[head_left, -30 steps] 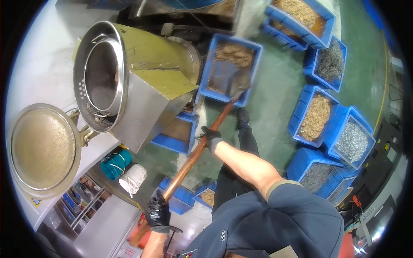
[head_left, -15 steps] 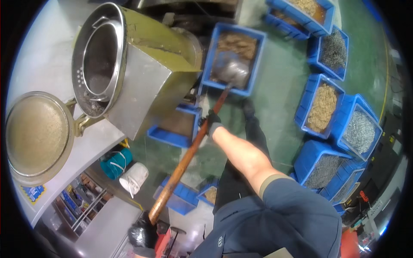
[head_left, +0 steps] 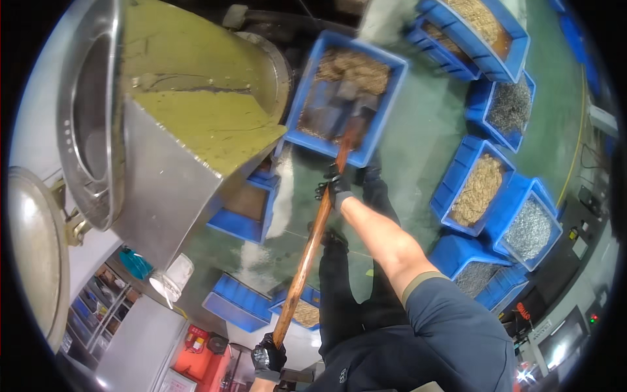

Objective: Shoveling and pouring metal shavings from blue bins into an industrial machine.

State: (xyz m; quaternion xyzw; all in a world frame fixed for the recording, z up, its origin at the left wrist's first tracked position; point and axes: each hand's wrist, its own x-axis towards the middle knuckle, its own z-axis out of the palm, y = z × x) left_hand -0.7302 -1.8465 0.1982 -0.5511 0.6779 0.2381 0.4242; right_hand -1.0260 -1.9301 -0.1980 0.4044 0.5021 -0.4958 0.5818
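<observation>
I hold a long-handled shovel by its brown wooden handle, which slants from lower left to upper right. My left hand, in a black glove, is closed round the butt end of the handle. Farther up, my right hand, also black-gloved, grips the handle below the bin. The shovel's blade is inside a blue bin, blurred by motion. Tan, crumbly material lies at the bin's far end; part of its brownish floor shows at the near left.
A large yellow-and-grey machine drum with a round metal mouth stands at left, its round lid swung aside. Blue bins of tan and silvery shavings line the right side. A white bucket and another blue bin stand at lower left.
The shovel blade has moved toward the tan material at the bin's far end. My left hand and the handle's butt have shifted right. The whole view has shifted too.
</observation>
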